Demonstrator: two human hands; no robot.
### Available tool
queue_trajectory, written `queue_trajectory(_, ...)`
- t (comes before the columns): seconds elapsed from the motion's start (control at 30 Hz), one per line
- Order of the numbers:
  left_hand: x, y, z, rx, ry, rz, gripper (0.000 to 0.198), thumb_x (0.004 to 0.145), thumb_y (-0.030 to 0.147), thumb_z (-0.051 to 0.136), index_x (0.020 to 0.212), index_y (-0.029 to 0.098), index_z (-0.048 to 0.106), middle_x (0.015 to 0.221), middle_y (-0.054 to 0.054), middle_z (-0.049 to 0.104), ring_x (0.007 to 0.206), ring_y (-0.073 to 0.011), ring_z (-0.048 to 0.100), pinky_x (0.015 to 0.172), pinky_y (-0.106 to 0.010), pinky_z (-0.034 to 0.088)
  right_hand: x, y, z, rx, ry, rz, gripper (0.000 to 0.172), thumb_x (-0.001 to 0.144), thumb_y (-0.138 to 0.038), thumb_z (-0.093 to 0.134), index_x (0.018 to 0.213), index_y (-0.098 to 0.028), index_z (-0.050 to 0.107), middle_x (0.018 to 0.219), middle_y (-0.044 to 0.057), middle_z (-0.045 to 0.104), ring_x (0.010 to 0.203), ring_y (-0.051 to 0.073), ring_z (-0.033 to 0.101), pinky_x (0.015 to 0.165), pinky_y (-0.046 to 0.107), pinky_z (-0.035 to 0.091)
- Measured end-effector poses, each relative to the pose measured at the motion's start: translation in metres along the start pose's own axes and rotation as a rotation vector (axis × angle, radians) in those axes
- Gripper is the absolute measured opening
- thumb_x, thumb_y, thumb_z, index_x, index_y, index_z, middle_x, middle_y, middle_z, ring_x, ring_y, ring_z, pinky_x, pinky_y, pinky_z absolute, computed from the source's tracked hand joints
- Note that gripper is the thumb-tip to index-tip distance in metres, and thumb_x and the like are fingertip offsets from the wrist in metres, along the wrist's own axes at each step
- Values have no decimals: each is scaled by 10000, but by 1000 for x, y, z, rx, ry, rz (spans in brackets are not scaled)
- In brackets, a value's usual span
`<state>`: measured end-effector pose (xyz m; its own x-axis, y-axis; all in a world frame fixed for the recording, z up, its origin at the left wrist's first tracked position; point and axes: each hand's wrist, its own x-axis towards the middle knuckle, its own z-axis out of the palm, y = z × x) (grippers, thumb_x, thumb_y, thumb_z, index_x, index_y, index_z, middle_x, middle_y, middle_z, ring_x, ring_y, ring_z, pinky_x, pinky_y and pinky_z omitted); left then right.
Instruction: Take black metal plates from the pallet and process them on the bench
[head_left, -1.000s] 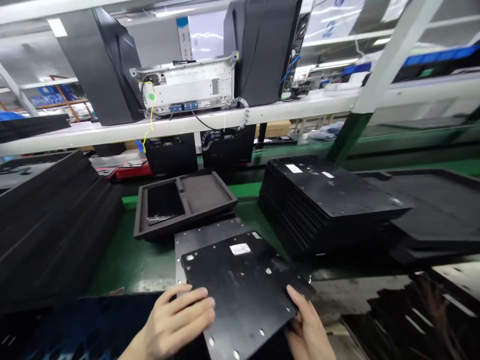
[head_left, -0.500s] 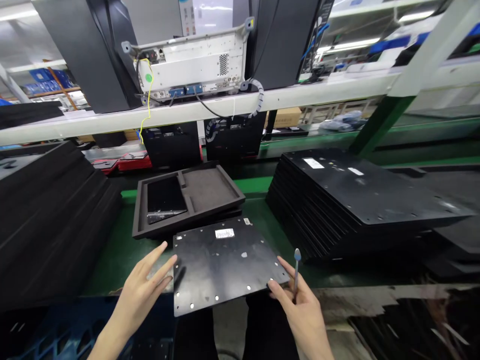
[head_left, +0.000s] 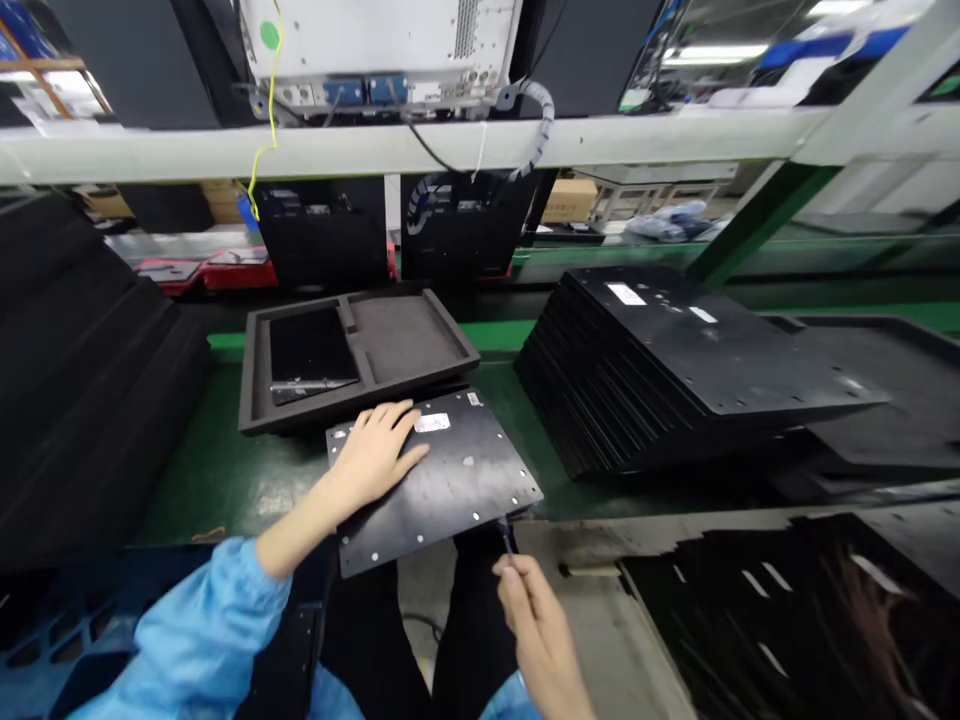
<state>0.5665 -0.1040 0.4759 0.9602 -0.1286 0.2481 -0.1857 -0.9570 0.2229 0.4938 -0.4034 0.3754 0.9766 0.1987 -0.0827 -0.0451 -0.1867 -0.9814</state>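
Note:
A black metal plate (head_left: 450, 480) with small holes and a white label lies flat at the front of the green bench. My left hand (head_left: 375, 455) rests flat on its upper left part, fingers stretched out beside the label. My right hand (head_left: 536, 635) is below the plate's near right corner, fingers pinched round a thin pen-like tool (head_left: 505, 535) whose tip points at that corner.
A black foam tray (head_left: 360, 355) with two recesses sits just behind the plate. A tall stack of black plates (head_left: 675, 370) stands to the right, dark foam stacks (head_left: 82, 380) to the left. A shelf beam (head_left: 420, 145) with a white instrument runs overhead.
My left hand has moved from beside the plate onto its top. My right hand has dropped back below the plate's corner, turning the tool so that it points at the plate. The view tilted down.

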Motion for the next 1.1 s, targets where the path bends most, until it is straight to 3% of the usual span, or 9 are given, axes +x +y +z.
queue_trajectory(0.1, 46, 9, 12, 25, -114, -72, 629, 1132, 556, 427, 1574, 117, 509, 1555, -206, 621, 1414, -368, 601, 1161, -535, 487, -12, 13, 0, -13, -122, 87, 535, 1043, -712, 550, 1151, -214, 712, 701, -36, 481, 669, 170, 496, 664, 296, 429)
queue_trajectory(0.2, 67, 15, 19, 30, -175, -114, 648, 1128, 603, 369, 1458, 90, 586, 1367, -202, 728, 1207, -361, 718, 1043, -483, 535, -11, 17, -4, 51, -111, 159, 592, 1034, -737, 546, 1218, -200, 716, 663, -57, 405, 607, 156, 400, 599, 289, 343)
queue_trajectory(0.53, 67, 11, 19, 44, -186, -96, 626, 1118, 651, 327, 1353, 140, 602, 1280, -166, 752, 1101, -345, 751, 900, -420, 550, -1, 25, -8, 141, -20, 127, 597, 1025, -729, 583, 1212, -179, 719, 659, -75, 298, 588, 133, 299, 571, 277, 253)
queue_trajectory(0.67, 68, 10, 18, 37, -174, -90, 590, 1119, 650, 333, 1311, 162, 601, 1251, -148, 763, 1097, -334, 756, 887, -401, 552, 0, 22, -8, 89, 10, 96, 618, 1024, -737, 576, 1242, -181, 734, 644, -69, 360, 576, 137, 359, 556, 269, 298)
queue_trajectory(0.73, 68, 10, 18, 32, -174, -89, 568, 1117, 646, 352, 1289, 166, 601, 1247, -142, 767, 1097, -334, 759, 881, -396, 552, 2, 17, -12, 4, 34, 56, 621, 1031, -734, 558, 1237, -185, 762, 669, -29, 533, 627, 172, 527, 597, 278, 429)
queue_trajectory(0.8, 69, 10, 17, 27, -178, -91, 559, 1114, 647, 364, 1275, 168, 602, 1248, -140, 769, 1101, -337, 759, 883, -395, 553, 4, 11, -19, -108, 49, 5, 581, 1057, -693, 536, 1253, -206, 785, 880, 47, 745, 869, 245, 718, 780, 316, 566)
queue_trajectory(0.9, 69, 10, 15, 25, -180, -99, 560, 1108, 655, 367, 1258, 172, 608, 1227, -138, 772, 1104, -339, 759, 880, -396, 556, 9, 1, -32, -327, 29, -61, 502, 1114, -588, 465, 1318, -256, 782, 1243, 76, 805, 1198, 295, 745, 997, 353, 583)
queue_trajectory(0.97, 68, 11, 13, 21, -185, -105, 565, 1104, 659, 369, 1256, 172, 614, 1212, -137, 774, 1103, -341, 759, 876, -399, 560, 13, -5, -41, -508, 15, -120, 488, 1141, -528, 407, 1353, -273, 766, 1275, 63, 806, 1159, 291, 773, 943, 353, 604)
queue_trajectory(1.1, 68, 12, 12, 6, -196, -114, 586, 1097, 664, 374, 1291, 173, 627, 1248, -144, 771, 1136, -337, 753, 909, -402, 567, 21, -17, -58, -901, 11, -348, 434, 1161, -362, 375, 1388, -286, 737, 1120, 41, 832, 882, 232, 810, 674, 297, 562)
